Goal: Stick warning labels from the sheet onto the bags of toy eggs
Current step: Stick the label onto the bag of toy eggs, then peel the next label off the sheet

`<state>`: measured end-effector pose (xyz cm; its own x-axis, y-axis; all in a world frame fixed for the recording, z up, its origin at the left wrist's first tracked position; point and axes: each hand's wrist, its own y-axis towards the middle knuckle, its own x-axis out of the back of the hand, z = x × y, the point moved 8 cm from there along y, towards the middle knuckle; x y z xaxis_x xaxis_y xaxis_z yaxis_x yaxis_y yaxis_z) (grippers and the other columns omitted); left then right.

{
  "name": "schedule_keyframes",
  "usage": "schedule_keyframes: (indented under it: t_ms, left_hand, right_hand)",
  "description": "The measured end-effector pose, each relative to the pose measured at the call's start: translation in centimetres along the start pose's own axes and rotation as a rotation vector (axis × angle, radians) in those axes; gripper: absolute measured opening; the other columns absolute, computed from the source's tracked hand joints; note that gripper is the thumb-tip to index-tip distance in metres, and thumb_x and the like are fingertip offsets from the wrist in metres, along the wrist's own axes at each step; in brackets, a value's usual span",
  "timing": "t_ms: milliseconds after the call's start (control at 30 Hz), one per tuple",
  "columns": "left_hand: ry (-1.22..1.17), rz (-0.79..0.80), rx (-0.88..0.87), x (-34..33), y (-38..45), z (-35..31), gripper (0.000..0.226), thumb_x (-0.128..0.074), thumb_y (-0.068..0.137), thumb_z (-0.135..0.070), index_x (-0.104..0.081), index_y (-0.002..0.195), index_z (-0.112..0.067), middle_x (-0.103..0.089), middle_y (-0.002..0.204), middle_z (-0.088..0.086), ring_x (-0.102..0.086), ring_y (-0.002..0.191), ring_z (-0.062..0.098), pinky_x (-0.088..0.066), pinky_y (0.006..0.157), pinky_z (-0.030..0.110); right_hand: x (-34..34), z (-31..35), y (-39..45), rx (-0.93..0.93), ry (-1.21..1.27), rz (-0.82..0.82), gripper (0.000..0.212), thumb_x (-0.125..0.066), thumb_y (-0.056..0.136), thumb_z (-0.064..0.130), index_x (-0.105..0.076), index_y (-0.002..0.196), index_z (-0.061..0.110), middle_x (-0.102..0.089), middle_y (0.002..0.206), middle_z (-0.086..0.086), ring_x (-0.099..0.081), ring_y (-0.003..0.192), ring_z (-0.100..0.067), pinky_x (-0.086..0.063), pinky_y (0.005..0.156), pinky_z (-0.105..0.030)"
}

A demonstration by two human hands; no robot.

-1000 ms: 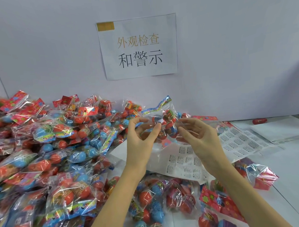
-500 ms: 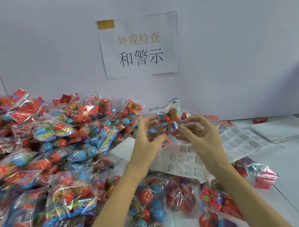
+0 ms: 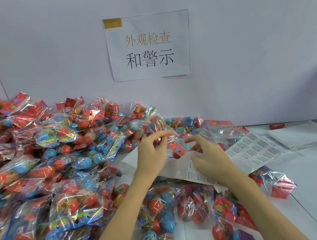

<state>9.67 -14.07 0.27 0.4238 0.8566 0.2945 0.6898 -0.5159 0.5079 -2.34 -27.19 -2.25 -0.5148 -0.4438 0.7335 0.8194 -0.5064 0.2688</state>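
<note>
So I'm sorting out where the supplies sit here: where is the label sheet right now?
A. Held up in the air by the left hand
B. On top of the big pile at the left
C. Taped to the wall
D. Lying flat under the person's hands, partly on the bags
D: the label sheet lies flat beneath both hands, its near edge resting on bags of toy eggs.

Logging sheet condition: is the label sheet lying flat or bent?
Bent. The label sheet drapes unevenly over bags of toy eggs, its right part raised, under the right hand.
</note>
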Motion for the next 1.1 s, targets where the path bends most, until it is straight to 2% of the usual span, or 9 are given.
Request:
schedule_keyframes:
  t_ms: [133,200,367,500,600,700,867,1000,1100]
  left_hand:
    - [0.007,0.086,0.059,-1.1,-0.4,0.1,0.022,-0.064,0.103,-0.011,-0.08,0.115,-0.02,-0.077,0.107,-0.013,-0.07,0.097,0.02,-0.053,0.102,0.041]
    - [0.014,0.124,0.027,-1.4,-0.4,-0.3,0.018,-0.069,0.101,-0.026,-0.079,0.116,-0.024,-0.075,0.116,-0.016,-0.064,0.12,0.012,-0.035,0.12,0.024]
    - [0.129,0.249,-0.077,-1.9,-1.1,-1.4,0.051,-0.07,0.086,-0.063,-0.071,0.129,-0.037,-0.046,0.13,-0.022,-0.045,0.11,-0.023,-0.031,0.097,-0.004]
    - [0.092,0.447,-0.077,-3.0,-1.5,-1.2,0.063,-0.067,0.093,-0.032,-0.05,0.154,-0.031,-0.036,0.15,-0.007,-0.017,0.117,-0.042,-0.017,0.091,-0.014]
    - [0.253,0.325,-0.191,-2.9,-1.5,-1.5,0.062,-0.074,0.093,-0.018,-0.053,0.151,-0.028,-0.033,0.144,0.003,-0.032,0.124,-0.021,-0.02,0.098,-0.009]
    - [0.498,0.08,-0.307,-1.9,-1.5,-2.0,0.052,-0.088,0.08,-0.02,-0.07,0.129,-0.025,-0.049,0.14,0.017,-0.04,0.117,0.023,-0.045,0.1,0.036]
    - [0.701,-0.12,-0.515,-0.8,-1.5,-2.4,0.029,-0.092,0.077,-0.012,-0.082,0.102,-0.024,-0.068,0.124,0.008,-0.045,0.104,0.021,-0.05,0.092,0.052]
    - [0.699,-0.112,-0.544,-0.7,-1.6,-2.6,0.019,-0.084,0.086,-0.025,-0.081,0.105,-0.027,-0.066,0.124,0.004,-0.06,0.102,0.022,-0.043,0.097,0.048]
    - [0.584,-0.123,-0.51,-0.6,-1.5,-2.8,0.025,-0.088,0.083,-0.017,-0.08,0.105,-0.026,-0.065,0.121,0.006,-0.045,0.099,0.013,-0.042,0.089,0.04]
  right_hand:
    - [0.3,-0.2,0.1,0.014,0.096,-0.035,0.04,-0.056,0.098,0.007,-0.059,0.125,0.037,-0.067,0.09,0.011,-0.064,0.09,-0.006,-0.049,0.103,-0.049]
    - [1.3,-0.2,0.1,0.016,0.245,-0.145,0.041,-0.063,0.099,0.007,-0.058,0.127,0.037,-0.069,0.091,0.009,-0.065,0.089,-0.002,-0.055,0.092,-0.039]
    - [3.4,-2.0,-0.2,-0.091,0.616,-0.403,0.033,-0.072,0.098,0.012,-0.061,0.122,0.032,-0.076,0.085,0.003,-0.072,0.084,-0.019,-0.06,0.081,-0.04]
    - [3.9,-2.4,-0.4,-0.113,0.718,-0.462,0.021,-0.071,0.097,0.012,-0.068,0.103,0.033,-0.075,0.081,0.002,-0.069,0.074,-0.019,-0.056,0.066,-0.031]
    - [3.7,-2.2,-0.3,-0.112,0.649,-0.439,0.024,-0.068,0.098,0.009,-0.074,0.088,0.031,-0.073,0.082,0.009,-0.069,0.082,-0.017,-0.053,0.066,-0.028]
    - [3.0,-1.5,0.0,-0.105,0.636,-0.33,0.024,-0.07,0.098,0.012,-0.079,0.089,0.032,-0.075,0.09,0.013,-0.071,0.09,-0.015,-0.056,0.073,-0.03]
    - [2.1,-0.3,-0.1,-0.076,0.648,-0.145,0.009,-0.076,0.096,0.033,-0.077,0.105,0.035,-0.078,0.091,0.001,-0.074,0.081,-0.011,-0.056,0.067,-0.02]
    - [1.3,0.2,-0.4,-0.094,0.84,-0.022,0.023,-0.071,0.099,0.026,-0.072,0.121,0.034,-0.081,0.098,-0.008,-0.078,0.084,-0.03,-0.063,0.068,-0.036]
    - [1.8,0.4,-0.5,-0.05,0.882,-0.06,0.028,-0.069,0.101,0.022,-0.071,0.124,0.038,-0.08,0.1,-0.01,-0.076,0.092,-0.032,-0.063,0.081,-0.049]
